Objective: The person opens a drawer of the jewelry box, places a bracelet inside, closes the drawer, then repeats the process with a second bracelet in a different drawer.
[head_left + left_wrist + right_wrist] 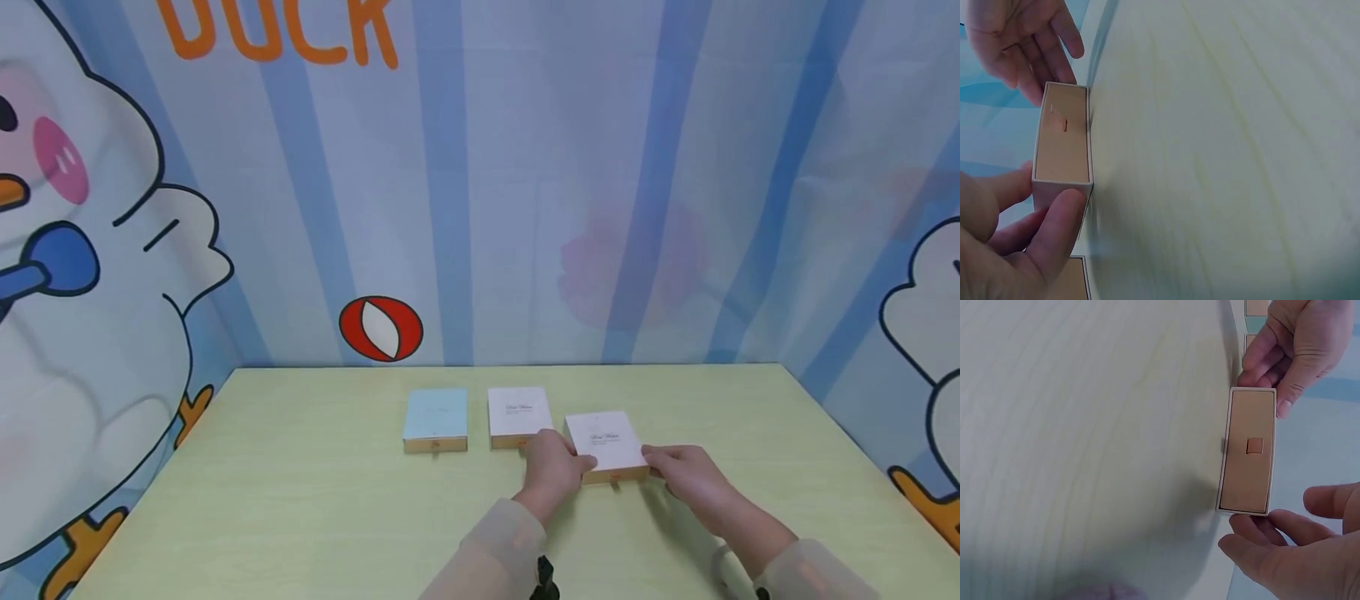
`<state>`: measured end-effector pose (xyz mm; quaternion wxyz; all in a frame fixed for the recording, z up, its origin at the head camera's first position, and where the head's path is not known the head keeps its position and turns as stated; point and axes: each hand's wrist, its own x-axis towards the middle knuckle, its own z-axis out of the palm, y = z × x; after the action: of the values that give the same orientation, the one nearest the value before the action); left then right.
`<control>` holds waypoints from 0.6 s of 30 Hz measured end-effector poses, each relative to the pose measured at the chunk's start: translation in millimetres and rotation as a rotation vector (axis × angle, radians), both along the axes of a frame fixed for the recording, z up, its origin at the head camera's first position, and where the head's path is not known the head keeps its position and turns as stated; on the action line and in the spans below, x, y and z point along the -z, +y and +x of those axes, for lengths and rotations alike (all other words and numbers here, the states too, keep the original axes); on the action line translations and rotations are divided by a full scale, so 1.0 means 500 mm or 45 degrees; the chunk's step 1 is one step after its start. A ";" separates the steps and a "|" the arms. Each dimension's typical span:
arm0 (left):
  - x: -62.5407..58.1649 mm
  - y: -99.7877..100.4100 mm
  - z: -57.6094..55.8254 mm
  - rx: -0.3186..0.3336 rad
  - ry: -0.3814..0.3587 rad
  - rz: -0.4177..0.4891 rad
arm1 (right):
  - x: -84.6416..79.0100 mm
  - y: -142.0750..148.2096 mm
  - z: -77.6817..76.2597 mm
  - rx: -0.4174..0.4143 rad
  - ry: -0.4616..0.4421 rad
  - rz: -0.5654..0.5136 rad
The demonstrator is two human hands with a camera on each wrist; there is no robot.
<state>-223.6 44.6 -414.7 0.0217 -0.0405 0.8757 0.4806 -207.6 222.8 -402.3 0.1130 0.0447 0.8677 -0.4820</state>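
Note:
Both hands are at a white drawer box (606,440) with small dark print on its lid and a tan front with a small pull tab. My left hand (552,468) grips its left end, the thumb by the lid's front corner. At the opposite end, my right hand (686,479) touches the side with its fingertips; one digit stands apart from the box in the right wrist view. Just left of the left hand is a second white box (517,408), its front partly hidden by that hand. A light blue box (435,414) lies farther left.
The boxes are on a pale wood-grain table (300,500). Behind it hangs a blue striped curtain (510,183) printed with cartoon ducks and a red and white ball (381,329). Light sleeves (491,554) cover both forearms.

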 end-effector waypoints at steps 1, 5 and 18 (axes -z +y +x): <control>0.000 -0.002 0.000 0.005 -0.003 -0.005 | 0.000 0.000 -0.001 -0.005 0.008 0.009; -0.002 -0.006 0.001 0.031 -0.024 -0.011 | -0.003 0.003 0.000 -0.020 0.032 0.047; 0.002 -0.002 0.003 0.048 -0.077 0.057 | -0.003 -0.009 0.006 0.092 -0.092 -0.049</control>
<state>-222.1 43.6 -415.9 0.0582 -0.0379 0.8642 0.4983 -204.4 218.5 -400.8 0.1276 0.0913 0.8514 -0.5004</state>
